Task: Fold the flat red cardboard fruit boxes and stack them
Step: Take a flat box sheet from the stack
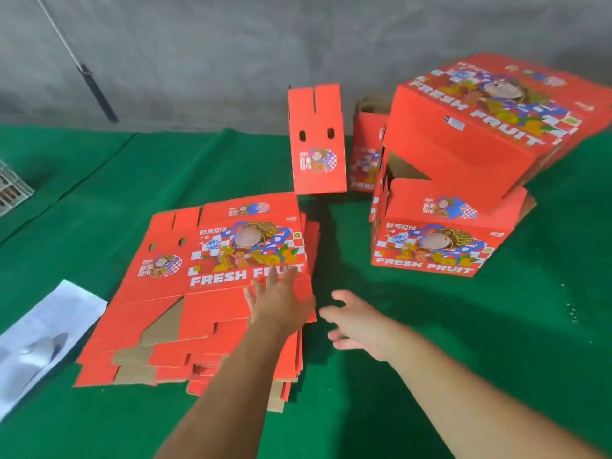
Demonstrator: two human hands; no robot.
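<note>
Head view, hands (281, 301) outstretched, fingers spread

Flat box stack (212, 293) near left: corrugated cardboard, red printed face with slight sheen, raw brown matt board at cut flaps. Folded boxes (463, 167) far right: same stock, brown inside. Table cover (430, 326): green cloth, matt, felt-like. Wall (231, 44): rough grey concrete. White sheet (43, 339) near left: glossy, plastic-looking.

Both forearms bare; no sleeves, no gloves.
</note>
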